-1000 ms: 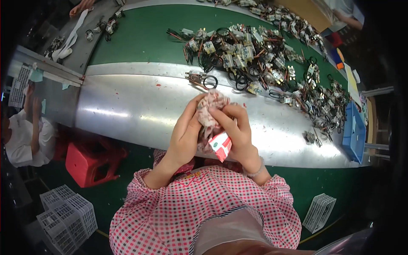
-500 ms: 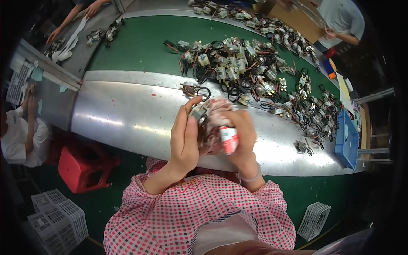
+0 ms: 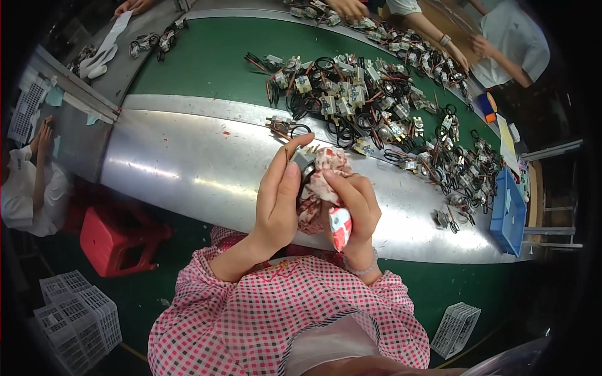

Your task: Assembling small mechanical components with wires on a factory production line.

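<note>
Over the near metal ledge, my left hand (image 3: 278,197) is closed around a small grey electrical part (image 3: 303,158) with brass prongs and a black cable. Its fingers point up and away from me. A white cloth stained red (image 3: 331,166) is pinched in my right hand (image 3: 359,207), pressed against the part's right side. Below the right thumb a red-and-white end (image 3: 340,229) sticks out; whether it belongs to the cloth or is a separate thing I cannot tell. My palms hide much of the part and its cable.
A large heap of similar corded parts (image 3: 351,94) covers the green belt (image 3: 207,59) beyond my hands. At the right stands a blue bin (image 3: 508,210). A red stool (image 3: 116,241) and white plastic baskets (image 3: 78,313) are on the floor. Co-workers' arms (image 3: 433,31) reach in at the far side.
My right hand has turned, and the red-and-white end has dropped slightly lower. The cloth now sits bunched against the part. Co-workers' arms have come in over the far row of parts.
</note>
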Tool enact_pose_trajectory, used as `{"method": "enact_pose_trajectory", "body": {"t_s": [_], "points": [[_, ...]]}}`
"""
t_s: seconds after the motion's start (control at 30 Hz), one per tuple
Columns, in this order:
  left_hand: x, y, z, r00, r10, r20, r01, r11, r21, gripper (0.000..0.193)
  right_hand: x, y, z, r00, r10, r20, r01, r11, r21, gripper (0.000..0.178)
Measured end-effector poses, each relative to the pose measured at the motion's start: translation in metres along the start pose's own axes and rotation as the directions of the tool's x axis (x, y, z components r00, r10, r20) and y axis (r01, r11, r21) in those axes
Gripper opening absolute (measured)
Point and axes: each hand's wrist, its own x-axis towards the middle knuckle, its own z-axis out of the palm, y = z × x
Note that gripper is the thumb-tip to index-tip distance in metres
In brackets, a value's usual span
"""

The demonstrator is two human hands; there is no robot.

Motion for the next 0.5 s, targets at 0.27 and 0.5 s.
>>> {"method": "enact_pose_trajectory", "body": {"t_s": [0.27, 0.5], "points": [[-0.003, -0.007, -0.004, 0.993, 0.116, -0.010, -0.110, 0.962, 0.249, 0.036, 0.012, -0.007, -0.002, 0.969, 0.152, 0.196, -0.157, 0.987, 0.014, 0.036], [-0.002, -0.011, -0.003, 0.983, 0.180, 0.023, -0.181, 0.963, 0.202, 0.036, 0.015, -0.009, -0.001, 0.968, 0.167, 0.186, -0.179, 0.983, 0.051, 0.028]]}}
